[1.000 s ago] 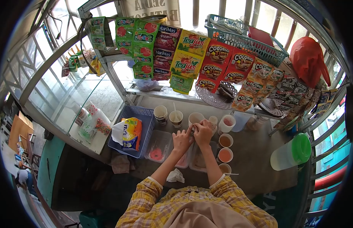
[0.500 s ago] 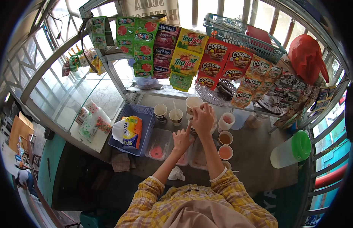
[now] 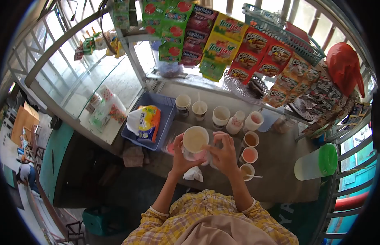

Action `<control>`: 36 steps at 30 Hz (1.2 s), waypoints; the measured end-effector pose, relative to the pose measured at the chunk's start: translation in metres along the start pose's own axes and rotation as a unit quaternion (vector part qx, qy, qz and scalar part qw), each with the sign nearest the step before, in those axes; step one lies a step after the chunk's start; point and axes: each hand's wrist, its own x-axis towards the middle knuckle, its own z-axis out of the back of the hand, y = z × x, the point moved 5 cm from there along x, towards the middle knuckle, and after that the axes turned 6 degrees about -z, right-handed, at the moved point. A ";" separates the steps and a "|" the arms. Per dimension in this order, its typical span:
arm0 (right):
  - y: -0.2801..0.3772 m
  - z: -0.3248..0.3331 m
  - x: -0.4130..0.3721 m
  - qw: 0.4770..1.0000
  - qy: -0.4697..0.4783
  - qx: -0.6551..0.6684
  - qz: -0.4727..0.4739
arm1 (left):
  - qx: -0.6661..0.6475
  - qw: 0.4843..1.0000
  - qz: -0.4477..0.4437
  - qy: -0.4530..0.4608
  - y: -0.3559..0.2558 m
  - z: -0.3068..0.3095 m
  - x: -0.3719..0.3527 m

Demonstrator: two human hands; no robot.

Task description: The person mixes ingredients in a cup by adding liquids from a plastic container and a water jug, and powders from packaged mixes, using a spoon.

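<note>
Cup (image 3: pixel 195 139) sits gripped in the left hand (image 3: pixel 178 157), fingers curled round its side; right hand (image 3: pixel 226 154), fingers loosely spread, touches its right side above the counter (image 3: pixel 280 163)

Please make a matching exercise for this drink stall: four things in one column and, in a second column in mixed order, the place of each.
Things:
1. paper cup
2. jug with green lid
3. red bag
4. crumpled tissue

Places:
A. far right of the counter
B. upper right, by the window bars
C. in the left hand
D. near edge of the counter

Pairs: 1-C, 2-A, 3-B, 4-D
</note>
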 end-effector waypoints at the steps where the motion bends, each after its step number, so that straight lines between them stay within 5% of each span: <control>1: 0.008 -0.004 -0.007 1.000 0.009 0.009 0.012 | 0.110 0.994 -0.022 0.019 -0.016 0.006 -0.005; 3: 0.021 -0.010 -0.019 0.999 0.022 0.026 0.038 | 0.062 0.998 -0.006 -0.010 -0.013 0.014 -0.022; 9: -0.005 -0.066 -0.094 0.972 -0.105 0.130 -0.165 | 0.087 0.989 -0.094 -0.073 -0.039 0.040 -0.042; 12: -0.021 -0.121 -0.134 0.978 0.096 0.130 -0.134 | 0.057 0.990 -0.105 -0.079 -0.040 0.045 -0.048; 15: -0.006 -0.138 -0.140 0.989 0.122 0.062 -0.058 | 0.077 0.989 -0.117 -0.056 -0.043 0.054 -0.049; 18: -0.013 -0.155 -0.157 0.985 0.146 -0.042 -0.085 | 0.096 0.986 -0.130 -0.041 -0.046 0.055 -0.047; 22: -0.029 -0.161 -0.167 0.976 0.140 0.034 -0.162 | 0.080 0.987 -0.128 -0.048 -0.046 0.057 -0.049; 27: -0.025 -0.145 -0.154 0.845 0.074 0.317 -0.423 | -0.102 0.984 0.025 -0.142 -0.039 0.061 -0.053; 30: -0.003 -0.135 -0.145 0.655 0.007 0.537 -0.532 | -0.258 0.935 0.135 -0.202 -0.032 0.053 -0.058; 34: 0.037 -0.104 -0.113 0.640 -0.083 0.609 -0.461 | -0.365 0.877 0.204 -0.235 -0.024 0.041 -0.064; 36: 0.042 -0.097 -0.113 0.690 -0.128 0.573 -0.423 | -0.367 0.877 0.207 -0.230 -0.026 0.035 -0.063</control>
